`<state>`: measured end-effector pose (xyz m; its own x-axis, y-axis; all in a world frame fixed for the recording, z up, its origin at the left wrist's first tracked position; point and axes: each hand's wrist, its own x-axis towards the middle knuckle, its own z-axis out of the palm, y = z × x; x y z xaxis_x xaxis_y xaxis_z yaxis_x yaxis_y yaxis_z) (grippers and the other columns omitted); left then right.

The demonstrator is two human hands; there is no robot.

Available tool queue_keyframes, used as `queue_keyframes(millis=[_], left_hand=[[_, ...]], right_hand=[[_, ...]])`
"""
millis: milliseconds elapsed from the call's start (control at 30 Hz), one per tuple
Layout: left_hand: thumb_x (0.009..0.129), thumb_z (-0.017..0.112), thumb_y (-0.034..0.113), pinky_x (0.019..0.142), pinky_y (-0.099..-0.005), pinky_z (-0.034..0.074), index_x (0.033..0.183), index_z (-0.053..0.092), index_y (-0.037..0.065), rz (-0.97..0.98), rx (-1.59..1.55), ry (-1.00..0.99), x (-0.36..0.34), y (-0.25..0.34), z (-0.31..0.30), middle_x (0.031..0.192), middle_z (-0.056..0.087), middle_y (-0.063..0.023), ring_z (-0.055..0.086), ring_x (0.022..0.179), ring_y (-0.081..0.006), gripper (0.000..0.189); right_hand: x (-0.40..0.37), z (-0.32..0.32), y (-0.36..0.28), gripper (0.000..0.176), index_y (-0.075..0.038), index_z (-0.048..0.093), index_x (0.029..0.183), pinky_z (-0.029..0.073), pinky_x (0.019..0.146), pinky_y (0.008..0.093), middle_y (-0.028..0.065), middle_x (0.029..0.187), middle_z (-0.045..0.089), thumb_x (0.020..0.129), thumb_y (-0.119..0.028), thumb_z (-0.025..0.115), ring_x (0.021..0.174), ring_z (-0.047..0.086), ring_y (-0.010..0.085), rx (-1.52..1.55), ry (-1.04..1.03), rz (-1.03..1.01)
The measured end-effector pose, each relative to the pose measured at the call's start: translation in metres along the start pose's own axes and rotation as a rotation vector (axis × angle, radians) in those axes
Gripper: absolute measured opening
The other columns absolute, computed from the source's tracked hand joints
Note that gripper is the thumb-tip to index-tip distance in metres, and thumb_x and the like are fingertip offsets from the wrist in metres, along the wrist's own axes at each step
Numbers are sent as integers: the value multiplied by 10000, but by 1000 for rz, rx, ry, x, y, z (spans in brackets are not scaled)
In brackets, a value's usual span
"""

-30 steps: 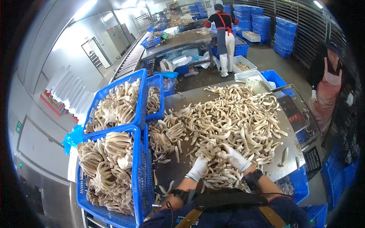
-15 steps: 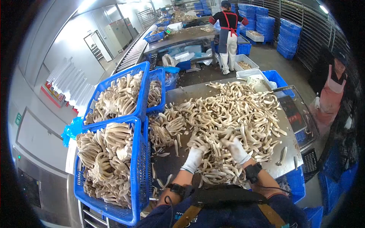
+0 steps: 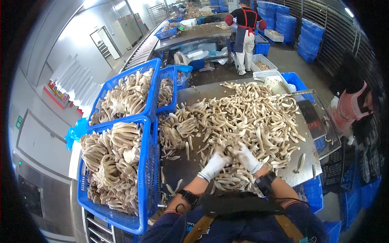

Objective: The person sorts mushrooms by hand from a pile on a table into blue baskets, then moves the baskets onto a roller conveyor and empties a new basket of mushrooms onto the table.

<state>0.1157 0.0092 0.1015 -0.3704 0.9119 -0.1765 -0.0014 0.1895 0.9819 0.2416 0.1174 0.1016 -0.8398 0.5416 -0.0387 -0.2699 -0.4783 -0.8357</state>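
Note:
Both my hands wear white gloves and work close together at the near side of a wide heap of pale, long-stemmed mushrooms point(image 3: 259, 117) on a steel table point(image 3: 194, 95). My left hand point(image 3: 219, 163) is curled round mushrooms, its fingertips blurred. Just to the right, my right hand point(image 3: 247, 158) bends its fingers onto mushrooms, also partly smeared by motion. Unsplit mushroom clusters point(image 3: 178, 128) lie left of the heap. More clusters fill a near blue basket point(image 3: 142, 178) and another blue basket point(image 3: 153, 87) behind it.
A third blue basket point(image 3: 172, 91) stands beside the stacked ones. White bins point(image 3: 262, 62) sit past the table's far edge. A co-worker in a red-strapped apron point(image 3: 246, 32) stands at the table ahead; another person in a pink apron point(image 3: 347, 109) is at the right. A roller conveyor point(image 3: 139, 52) runs along the left.
My hands have drawn closer together, the left shifting right and slightly down, the right slightly left. The view has tilted a little. The person at the right has bent lower.

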Motion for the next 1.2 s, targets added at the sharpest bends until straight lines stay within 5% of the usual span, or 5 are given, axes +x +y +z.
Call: queue_keyframes(millis=[600, 733, 800, 933, 1200], left_hand=[[876, 568, 15, 819, -323, 514, 1367, 426, 10, -156, -326, 158, 1, -24, -24, 1119, 602, -179, 597, 960, -212, 511], [883, 598, 48, 768, -283, 548, 1410, 358, 25, -27, 6, 412, -66, -30, -60, 1158, 578, -210, 586, 996, -245, 580], [844, 659, 114, 785, -409, 530, 1322, 438, -17, 666, 1402, 462, -107, -123, -104, 1282, 493, -248, 597, 997, -352, 543], [805, 703, 170, 853, -431, 511, 1367, 408, 23, 28, 1116, 712, -151, -193, -55, 1340, 409, -266, 547, 1061, -398, 652], [843, 657, 214, 1024, -390, 408, 1430, 263, -27, -115, -66, 358, 103, -100, 21, 1381, 393, -242, 411, 1284, -325, 748]], right_hand=[[39, -50, 24, 952, -72, -29, 1498, 418, 950, 406, 203, 1409, 352, 838, -122, 656, 1147, 458, 283, -382, -2, -57], [-1, -55, -2, 728, -18, 229, 1462, 515, 720, 384, 264, 1227, 524, 891, -239, 623, 798, 622, 317, -1428, 162, -307], [-36, -14, -10, 652, -16, 309, 1434, 510, 762, 411, 265, 1264, 502, 904, -258, 601, 854, 617, 320, -1149, -23, -60], [-120, -13, 132, 559, -33, 395, 1398, 335, 1085, 398, 207, 1340, 491, 943, -316, 556, 1241, 476, 305, -613, -793, 196], [-30, -128, 135, 559, -153, 454, 1364, 477, 962, 441, 132, 1318, 517, 848, -315, 599, 1137, 548, 318, -1772, -455, 120]])
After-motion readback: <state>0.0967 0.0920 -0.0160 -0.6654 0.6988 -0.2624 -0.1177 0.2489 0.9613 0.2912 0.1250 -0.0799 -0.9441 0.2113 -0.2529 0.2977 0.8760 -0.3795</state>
